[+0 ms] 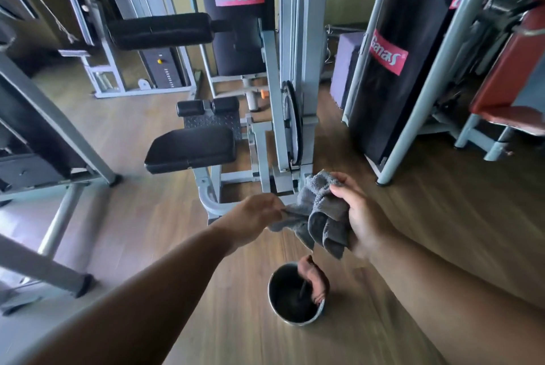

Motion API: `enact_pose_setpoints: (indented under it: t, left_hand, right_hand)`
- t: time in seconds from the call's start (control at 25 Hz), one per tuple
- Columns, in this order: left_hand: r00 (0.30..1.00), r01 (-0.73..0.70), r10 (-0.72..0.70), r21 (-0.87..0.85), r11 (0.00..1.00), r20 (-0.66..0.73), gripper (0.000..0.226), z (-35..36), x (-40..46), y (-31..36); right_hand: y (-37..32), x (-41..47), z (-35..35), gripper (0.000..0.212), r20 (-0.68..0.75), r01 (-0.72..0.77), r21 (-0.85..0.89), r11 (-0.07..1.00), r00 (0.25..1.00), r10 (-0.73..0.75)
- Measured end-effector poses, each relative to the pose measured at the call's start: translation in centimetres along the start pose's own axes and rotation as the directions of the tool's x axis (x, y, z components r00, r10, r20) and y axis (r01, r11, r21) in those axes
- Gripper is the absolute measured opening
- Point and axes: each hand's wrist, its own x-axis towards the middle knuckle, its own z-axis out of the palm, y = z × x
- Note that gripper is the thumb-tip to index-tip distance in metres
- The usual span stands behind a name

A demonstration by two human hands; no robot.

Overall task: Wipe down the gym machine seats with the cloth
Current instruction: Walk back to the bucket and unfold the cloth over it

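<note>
Both hands hold one grey cloth above a metal bowl on the wood floor.

The right hand grips the bunched cloth, thumb curled over its top; the left hand, arm stretched forward, pinches one edge and draws it sideways — the cloth hangs between them, in the air. The bowl sits just below, with a reddish rag draped over its rim; its inside is dark and I cannot tell what it holds. One black seat stands ahead to the left — well apart from the cloth. Two tall black pads carry red labels.
</note>
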Motion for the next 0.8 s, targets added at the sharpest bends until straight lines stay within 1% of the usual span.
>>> enact_pose_setpoints:
  t: [0.04, 0.12, 0.2, 0.28, 0.32, 0.36, 0.4, 0.44, 0.48, 0.52, 0.56, 0.6, 0.64, 0.68, 0.72, 0.8]
  left_hand:
    - [1.0, -0.01, 0.01, -0.022, 1.0, -0.018, 0.015, -0.4, 0.3, 0.6]
    - [0.996, -0.047, 0.045, -0.029, 0.998, -0.077, 0.017, -0.6, 0.8, 1.7]
    - [0.989, -0.064, 0.061, -0.011, 0.998, -0.136, 0.018, -0.2, 1.1, 3.1]
    - [0.979, -0.055, 0.043, -0.056, 0.997, -0.198, 0.015, 0.7, 1.6, 4.3]
    - [0.972, -0.045, 0.017, -0.117, 0.992, -0.234, 0.012, 1.3, 1.9, 5.1]
    - [0.962, -0.033, -0.021, -0.19, 0.981, -0.273, 0.011, 2.0, 2.3, 5.8]
    - [0.949, -0.022, -0.061, -0.257, 0.966, -0.31, 0.012, 2.7, 2.6, 6.4]
    - [0.933, -0.004, -0.107, -0.309, 0.951, -0.344, 0.014, 3.4, 3.0, 6.8]
    - [0.914, 0.025, -0.164, -0.352, 0.936, -0.37, 0.016, 4.1, 3.3, 7.2]
    - [0.895, 0.054, -0.219, -0.393, 0.918, -0.388, 0.017, 4.9, 3.5, 7.6]
    - [0.88, 0.073, -0.261, -0.43, 0.9, -0.397, 0.016, 5.7, 3.6, 8.2]
    - [0.867, 0.079, -0.288, -0.459, 0.885, -0.406, 0.015, 6.5, 3.8, 8.7]
    - [0.856, 0.078, -0.306, -0.481, 0.873, -0.416, 0.015, 7.1, 3.9, 9.1]
    - [0.846, 0.073, -0.321, -0.504, 0.86, -0.425, 0.014, 7.7, 3.9, 9.4]
    - [0.838, 0.057, -0.333, -0.539, 0.84, -0.431, 0.013, 8.1, 3.9, 9.8]
    - [0.833, 0.001, -0.333, -0.601, 0.8, -0.442, 0.016, 8.7, 3.6, 10.2]
  right_hand:
    - [-0.1, 0.2, 0.0, 0.019, -0.013, -0.008, 0.004, 1.0, 1.0, 0.008]
    - [-0.3, 0.7, -0.2, 0.019, -0.041, -0.023, -0.044, 0.999, 0.999, 0.022]
    - [-0.7, 1.2, -0.9, 0.017, -0.05, -0.059, -0.187, 0.981, 0.997, 0.05]
    - [-1.2, 1.9, -1.8, 0.015, -0.017, -0.063, -0.376, 0.924, 0.998, 0.061]
    - [-1.4, 2.3, -2.3, 0.015, 0.006, -0.032, -0.468, 0.883, 0.999, 0.04]
    - [-1.9, 2.4, -2.9, 0.017, 0.038, 0.028, -0.56, 0.828, 0.999, -0.008]
    - [-2.2, 2.5, -3.5, 0.019, 0.074, 0.1, -0.652, 0.751, 0.995, -0.068]
    - [-2.8, 2.2, -3.8, 0.015, 0.129, 0.169, -0.723, 0.67, 0.986, -0.11]
    - [-3.2, 2.0, -4.1, 0.008, 0.207, 0.234, -0.758, 0.608, 0.971, -0.116]
    - [-3.7, 1.6, -4.3, 0.005, 0.306, 0.291, -0.754, 0.589, 0.949, -0.077]
    - [-4.2, 1.1, -4.6, 0.007, 0.398, 0.326, -0.734, 0.595, 0.917, -0.011]
    - [-4.7, 0.5, -4.7, 0.013, 0.47, 0.344, -0.714, 0.61, 0.881, 0.054]
    - [-5.1, 0.2, -4.9, 0.02, 0.509, 0.352, -0.706, 0.614, 0.856, 0.094]
    - [-5.4, 0.1, -5.2, 0.025, 0.531, 0.365, -0.698, 0.616, 0.841, 0.105]
    - [-5.7, 0.2, -5.5, 0.026, 0.532, 0.38, -0.701, 0.604, 0.842, 0.086]
    - [-6.2, 0.7, -6.4, 0.015, 0.534, 0.439, -0.702, 0.561, 0.845, 0.008]
